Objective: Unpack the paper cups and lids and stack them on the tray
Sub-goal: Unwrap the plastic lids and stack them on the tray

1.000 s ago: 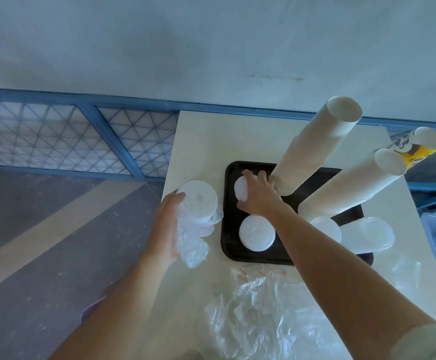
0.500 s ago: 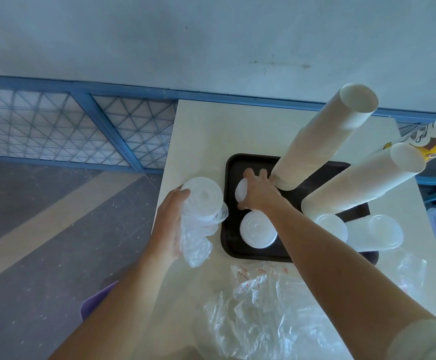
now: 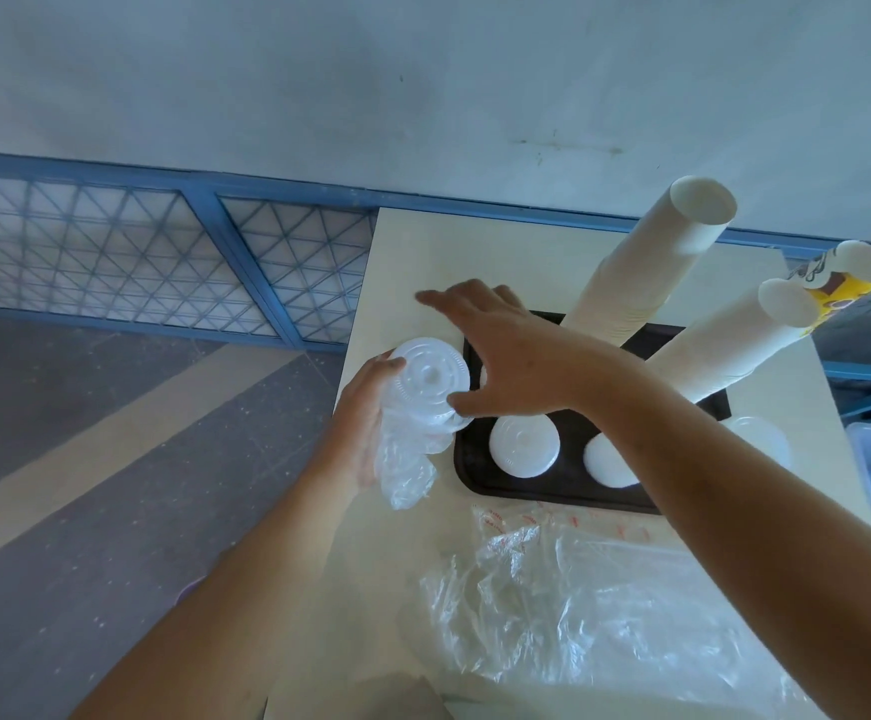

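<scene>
Left hand [image 3: 363,423] grips bagged lid stack [image 3: 425,387]; right hand [image 3: 506,356] spread wide, empty | cup stacks [image 3: 646,283] crowd tray [image 3: 475,475]; loose wrap [image 3: 579,605] in front

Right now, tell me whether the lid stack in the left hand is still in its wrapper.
Partly out. The lid stack shows a bare top, while the clear wrapper is bunched below it in the left hand.

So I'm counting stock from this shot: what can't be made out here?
- Head view: the right hand covers the lid pile at the tray's far left.
- The right forearm hides part of a near lid pile and a clear pile off the tray.
- Lids in the left hand's sleeve: plastic blurs the count.
- The printed cup stack is mostly hidden behind a white stack.
</scene>
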